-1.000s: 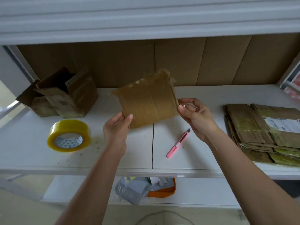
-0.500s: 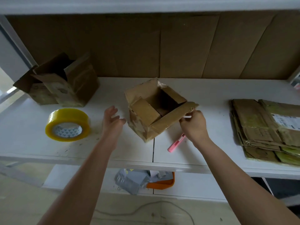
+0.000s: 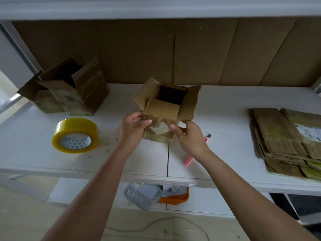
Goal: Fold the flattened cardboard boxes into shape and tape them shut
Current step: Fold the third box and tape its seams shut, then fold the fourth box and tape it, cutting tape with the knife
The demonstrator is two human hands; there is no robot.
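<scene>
Box (image 3: pixel 163 117), opened upward with flaps splayed, is gripped at its near face between left hand (image 3: pixel 132 126) and right hand (image 3: pixel 188 136), equally near, on the desk (image 3: pixel 225 122).

Packing station: white shelving (image 3: pixel 225 119), tape roll (image 3: pixel 76 135), stack of flattened cartons (image 3: pixel 284 136), pink cutter (image 3: pixel 189 160)

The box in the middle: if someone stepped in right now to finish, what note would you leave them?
Left hand and right hand both grip the near side of the box, upright on the shelf, top flaps open.
Tape lies to the left, cutter under the right wrist, flat boxes stacked at right.
Done: box opened into shape.
Left: fold flaps, tape shut, then the stack.
</scene>
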